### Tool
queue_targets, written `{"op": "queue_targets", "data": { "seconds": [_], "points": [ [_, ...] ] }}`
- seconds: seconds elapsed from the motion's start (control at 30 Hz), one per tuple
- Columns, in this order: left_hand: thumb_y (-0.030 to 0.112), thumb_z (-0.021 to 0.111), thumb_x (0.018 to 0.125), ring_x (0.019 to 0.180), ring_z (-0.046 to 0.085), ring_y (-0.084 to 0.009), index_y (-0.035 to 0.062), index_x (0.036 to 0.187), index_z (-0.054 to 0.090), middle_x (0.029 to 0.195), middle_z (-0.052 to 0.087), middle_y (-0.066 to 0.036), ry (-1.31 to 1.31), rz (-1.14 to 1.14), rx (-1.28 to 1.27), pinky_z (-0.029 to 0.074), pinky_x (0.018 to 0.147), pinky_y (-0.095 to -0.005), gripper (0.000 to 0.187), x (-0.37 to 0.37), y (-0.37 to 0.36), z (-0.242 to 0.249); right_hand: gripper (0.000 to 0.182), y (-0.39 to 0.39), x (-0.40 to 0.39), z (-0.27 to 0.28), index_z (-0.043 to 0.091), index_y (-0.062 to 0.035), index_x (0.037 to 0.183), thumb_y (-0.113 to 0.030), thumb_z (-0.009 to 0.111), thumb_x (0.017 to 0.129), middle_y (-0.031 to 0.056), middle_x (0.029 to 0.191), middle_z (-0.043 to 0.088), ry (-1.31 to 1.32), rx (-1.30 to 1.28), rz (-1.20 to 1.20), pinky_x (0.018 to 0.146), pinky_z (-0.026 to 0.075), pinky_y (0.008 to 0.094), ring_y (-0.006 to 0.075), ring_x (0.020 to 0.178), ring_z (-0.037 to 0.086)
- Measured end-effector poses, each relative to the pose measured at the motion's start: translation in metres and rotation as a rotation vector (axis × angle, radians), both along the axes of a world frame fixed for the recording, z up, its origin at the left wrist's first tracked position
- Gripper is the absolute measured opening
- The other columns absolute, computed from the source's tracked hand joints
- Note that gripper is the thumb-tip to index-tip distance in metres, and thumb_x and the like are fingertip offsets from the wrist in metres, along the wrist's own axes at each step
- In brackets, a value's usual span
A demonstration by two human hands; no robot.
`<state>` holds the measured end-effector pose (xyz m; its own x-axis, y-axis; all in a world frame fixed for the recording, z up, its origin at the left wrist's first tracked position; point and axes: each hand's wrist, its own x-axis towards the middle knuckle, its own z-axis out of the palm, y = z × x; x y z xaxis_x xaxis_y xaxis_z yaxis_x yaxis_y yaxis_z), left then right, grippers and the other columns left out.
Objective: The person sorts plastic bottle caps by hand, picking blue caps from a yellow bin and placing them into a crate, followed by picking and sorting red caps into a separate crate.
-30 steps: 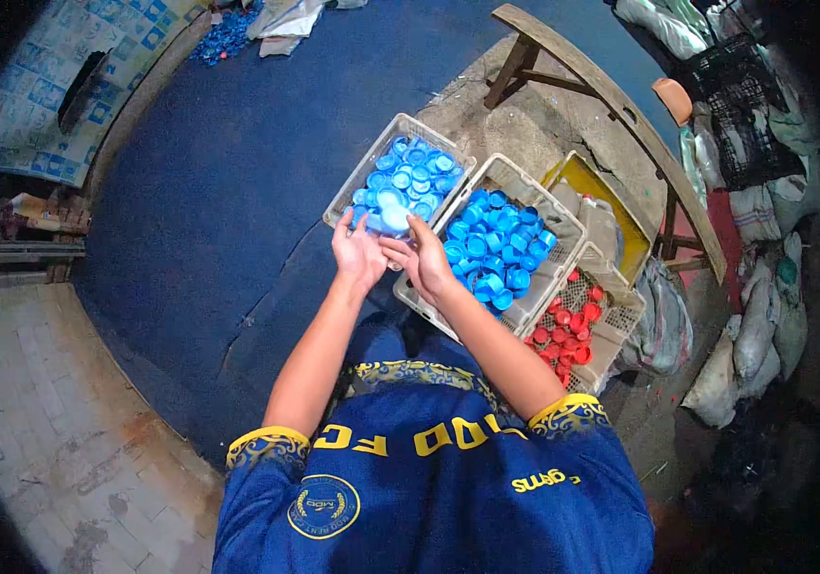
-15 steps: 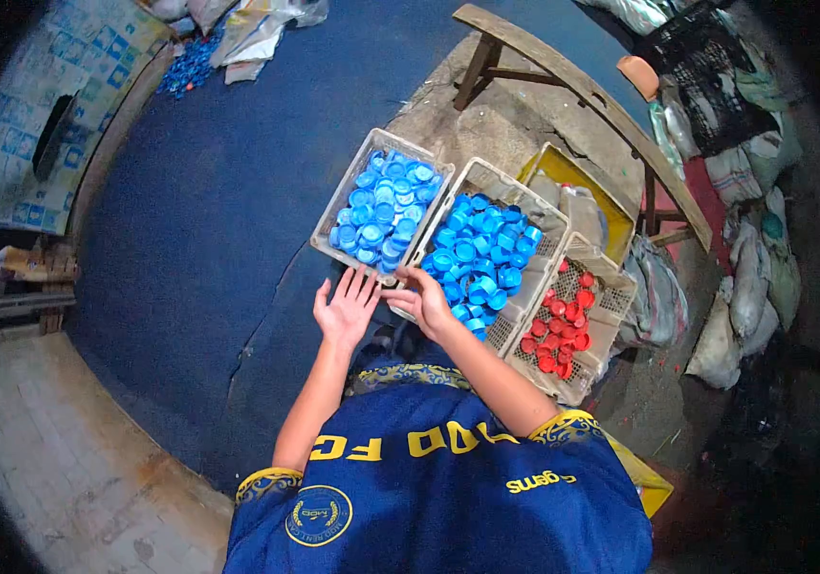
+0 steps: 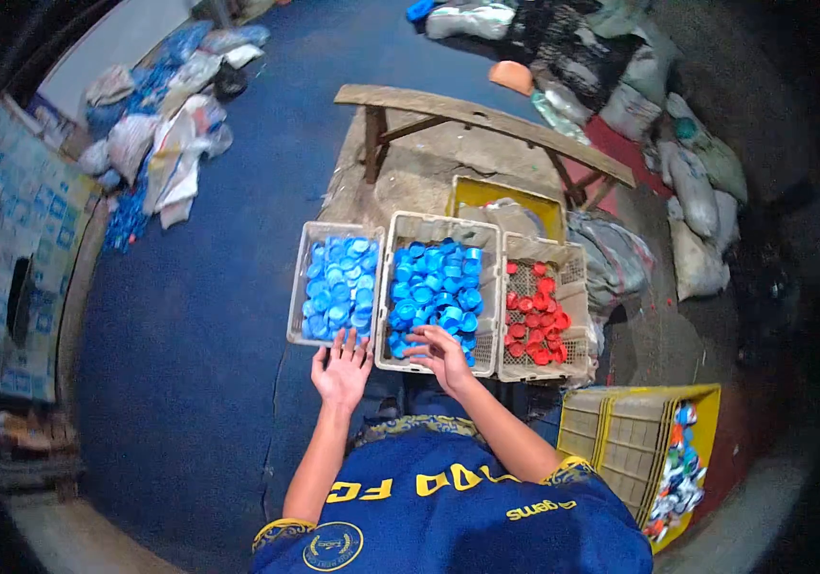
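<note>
My left hand (image 3: 341, 375) is palm up with its fingers stretched out, at the near edge of a crate of flat light-blue bottle caps (image 3: 341, 282). Nothing lies on its palm. My right hand (image 3: 442, 362) hovers over the near end of the middle crate, fingers apart and slightly bent, with nothing in it. Deeper blue caps (image 3: 434, 287) fill much of that middle crate (image 3: 491, 277). To its right, a third crate (image 3: 574, 287) contains a smaller heap of red caps (image 3: 536, 320).
Behind the crates are a yellow crate (image 3: 551, 207) and a long wooden bench (image 3: 477, 117). Another yellow crate (image 3: 713, 411), tipped on its side with mixed-colour caps, lies at my right. Sacks (image 3: 697, 258) line the right side; bags (image 3: 132, 143) are piled at far left.
My view has turned, so the crates now stand straighter before me and the tipped yellow crate shows more. My hands have moved further apart, the right one over the middle crate.
</note>
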<state>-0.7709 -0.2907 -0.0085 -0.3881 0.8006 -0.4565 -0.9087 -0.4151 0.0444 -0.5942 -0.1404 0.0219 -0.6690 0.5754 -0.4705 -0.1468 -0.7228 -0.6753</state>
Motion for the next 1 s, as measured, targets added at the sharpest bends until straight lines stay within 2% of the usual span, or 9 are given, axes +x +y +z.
{"op": "queue_targets", "data": {
  "seconds": [0.2, 0.3, 0.37, 0.47, 0.6, 0.63, 0.83, 0.9, 1.0],
  "points": [
    [0.043, 0.050, 0.094, 0.117, 0.059, -0.0312, 0.0091, 0.129, 0.058, 0.132, 0.062, -0.009, -0.028, -0.205, -0.003, 0.047, 0.099, -0.0511, 0.050, 0.037, 0.001, -0.014, 0.035, -0.033, 0.114, -0.031, 0.058, -0.0031, 0.126, -0.027, 0.055, 0.100, 0.0163, 0.117, 0.067, -0.246, 0.235, -0.144, 0.084, 0.055, 0.0364, 0.0229, 0.101, 0.070],
    [0.042, 0.052, 0.094, 0.114, 0.061, -0.0316, 0.0079, 0.127, 0.058, 0.129, 0.063, -0.009, -0.022, -0.297, -0.044, 0.048, 0.098, -0.0495, 0.048, 0.056, -0.005, -0.010, 0.054, -0.080, 0.195, -0.084, 0.055, 0.0027, 0.136, -0.038, 0.055, 0.101, 0.0181, 0.133, 0.062, -0.743, 0.564, -0.013, 0.107, 0.044, 0.0363, 0.0285, 0.123, 0.060],
    [0.042, 0.052, 0.094, 0.114, 0.061, -0.0315, 0.0076, 0.127, 0.058, 0.129, 0.063, -0.009, -0.025, -0.344, -0.058, 0.048, 0.097, -0.0495, 0.048, 0.069, -0.012, -0.010, 0.066, -0.133, 0.256, -0.169, 0.047, 0.0061, 0.143, -0.045, 0.050, 0.102, 0.0200, 0.145, 0.052, -0.883, 0.405, 0.025, 0.117, 0.032, 0.0345, 0.0292, 0.136, 0.048],
    [0.043, 0.052, 0.094, 0.116, 0.059, -0.0311, 0.0068, 0.125, 0.060, 0.129, 0.062, -0.009, 0.006, -0.446, -0.071, 0.048, 0.097, -0.0483, 0.048, 0.090, -0.009, -0.012, 0.083, -0.196, 0.276, -0.153, 0.040, 0.0054, 0.148, -0.060, 0.049, 0.098, 0.0214, 0.154, 0.040, -0.498, -0.233, -0.313, 0.120, 0.025, 0.0338, 0.0292, 0.145, 0.037],
    [0.045, 0.054, 0.094, 0.117, 0.058, -0.0306, 0.0074, 0.130, 0.059, 0.132, 0.062, -0.008, 0.058, -0.581, -0.122, 0.048, 0.096, -0.0471, 0.053, 0.128, 0.002, -0.014, 0.088, -0.226, 0.312, -0.187, 0.029, 0.0035, 0.154, -0.063, 0.043, 0.099, 0.0170, 0.161, 0.028, -0.739, -0.028, -0.382, 0.122, 0.019, 0.0376, 0.0260, 0.148, 0.028],
    [0.046, 0.056, 0.093, 0.117, 0.059, -0.0292, 0.0084, 0.131, 0.058, 0.133, 0.061, -0.007, 0.083, -0.635, -0.131, 0.048, 0.096, -0.0466, 0.054, 0.139, 0.007, -0.015, 0.110, -0.232, 0.327, -0.192, 0.019, 0.0042, 0.156, -0.079, 0.041, 0.088, 0.0194, 0.165, 0.014, -0.692, -0.057, -0.332, 0.124, 0.010, 0.0410, 0.0301, 0.154, 0.010],
    [0.048, 0.054, 0.094, 0.121, 0.059, -0.0285, 0.0095, 0.135, 0.057, 0.136, 0.062, -0.006, 0.161, -0.833, -0.038, 0.049, 0.096, -0.0459, 0.056, 0.229, 0.045, -0.016, 0.111, -0.290, 0.422, -0.277, 0.019, 0.0014, 0.157, -0.082, 0.041, 0.087, 0.0175, 0.166, 0.014, -0.409, -0.279, -0.567, 0.123, 0.010, 0.0426, 0.0296, 0.153, 0.012],
    [0.048, 0.050, 0.095, 0.122, 0.058, -0.0279, 0.0097, 0.136, 0.057, 0.137, 0.062, -0.006, 0.169, -0.893, -0.004, 0.047, 0.098, -0.0453, 0.057, 0.272, 0.056, -0.021, 0.101, -0.286, 0.444, -0.152, 0.032, -0.0004, 0.154, -0.078, 0.043, 0.090, 0.0157, 0.160, 0.031, -0.656, -0.240, -0.681, 0.119, 0.023, 0.0433, 0.0305, 0.146, 0.031],
    [0.048, 0.048, 0.097, 0.122, 0.058, -0.0281, 0.0089, 0.134, 0.058, 0.135, 0.063, -0.007, 0.142, -0.940, -0.043, 0.045, 0.101, -0.0463, 0.055, 0.349, 0.067, -0.020, 0.085, -0.315, 0.509, -0.212, 0.049, -0.0010, 0.144, -0.070, 0.047, 0.094, 0.0120, 0.143, 0.053, -0.245, -0.337, -0.829, 0.110, 0.037, 0.0424, 0.0278, 0.126, 0.052]
  ]
}}
